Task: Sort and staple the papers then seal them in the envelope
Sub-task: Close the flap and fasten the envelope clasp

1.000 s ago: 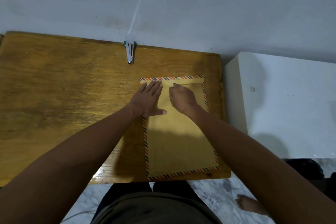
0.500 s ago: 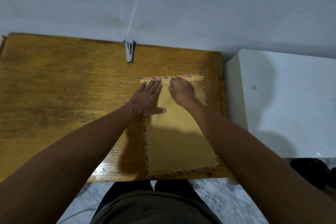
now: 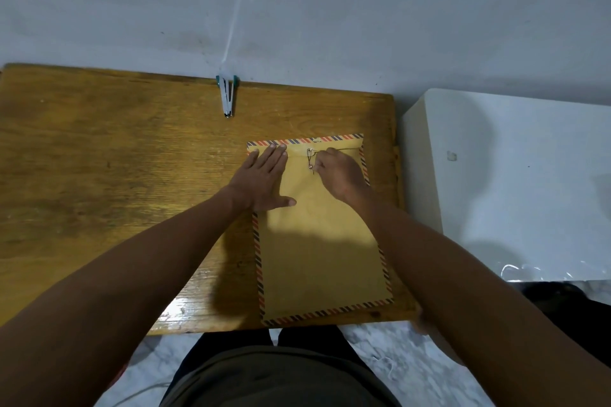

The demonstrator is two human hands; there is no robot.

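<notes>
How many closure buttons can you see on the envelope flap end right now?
2. The upper button sits on the folded flap of the envelope; the lower button lies just below it on the body, beside the right hand. None seems hidden.

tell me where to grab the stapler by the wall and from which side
Probably take the stapler across its narrow body, fingers pinching the left and right flanks, coming from above and the near side. It lies lengthwise, nose toward the person, teal rear against the wall, so the far end is blocked.
</notes>
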